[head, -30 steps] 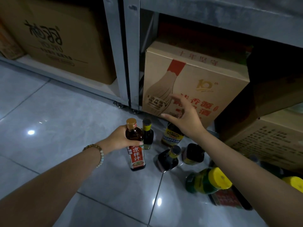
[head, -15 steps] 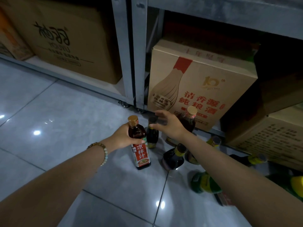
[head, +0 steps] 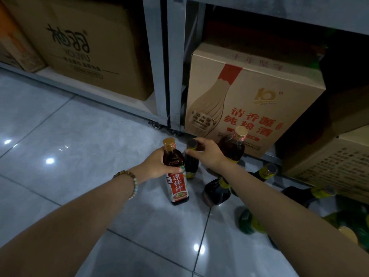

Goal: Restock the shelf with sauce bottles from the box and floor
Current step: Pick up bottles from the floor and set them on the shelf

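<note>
— Glossy grey floor tiles (head: 69,136) run under a metal shelf frame (head: 157,56) loaded with cartons; the printed box (head: 255,92) shows a drawn bottle and red characters.

— And the sauce?

— Down in front of that box. The left hand (head: 157,165) grips the shoulder of an upright red-labelled bottle (head: 176,182), brown with a gold cap. The right hand (head: 209,154) curls its fingers round the cap of a dark bottle (head: 191,162) just beside it. Other bottles (head: 216,191) lie tipped to the right.

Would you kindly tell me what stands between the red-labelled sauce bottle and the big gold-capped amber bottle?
Head view: a small dark glass bottle stands there, its cap gripped by the right hand.
</note>
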Demonstrator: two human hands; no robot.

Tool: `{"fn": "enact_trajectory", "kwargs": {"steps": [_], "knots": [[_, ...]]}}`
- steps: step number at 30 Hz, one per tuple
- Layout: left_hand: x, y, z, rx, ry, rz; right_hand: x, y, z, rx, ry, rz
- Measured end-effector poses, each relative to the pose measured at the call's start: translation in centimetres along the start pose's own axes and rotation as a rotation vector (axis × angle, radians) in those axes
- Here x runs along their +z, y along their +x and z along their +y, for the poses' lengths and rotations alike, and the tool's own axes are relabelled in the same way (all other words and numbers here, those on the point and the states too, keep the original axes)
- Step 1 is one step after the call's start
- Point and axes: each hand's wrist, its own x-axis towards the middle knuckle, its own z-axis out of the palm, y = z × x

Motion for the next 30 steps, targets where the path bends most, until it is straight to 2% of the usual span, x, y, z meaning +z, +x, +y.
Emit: {"fn": "enact_trajectory", "kwargs": {"steps": [7,12,17,24,30], "knots": [[-4.0,-3.2,1.8,0.03,0.007,0.084,-0.2,-0.4,-1.5,0.053,-0.109,-0.009],[-10.6,-8.4,10.1,0.055,0.009,0.133,-3.2,-3.3,-8.6,0.03,0.001,0.096],[-17.8,-15.3,24.2,0.088,0.067,0.134,-10.3,-8.4,-22.8,-0.075,0.115,0.127],[-25.1,-26.0,49.3,0.179,0.146,0.027,-25.3,-18.6,-48.3,-0.202,0.111,0.142],[-29.7,-34.7,72.1,0.369,0.19,-0.085,-39.3,-28.7,-67.1,-0.299,0.134,0.35]]}}
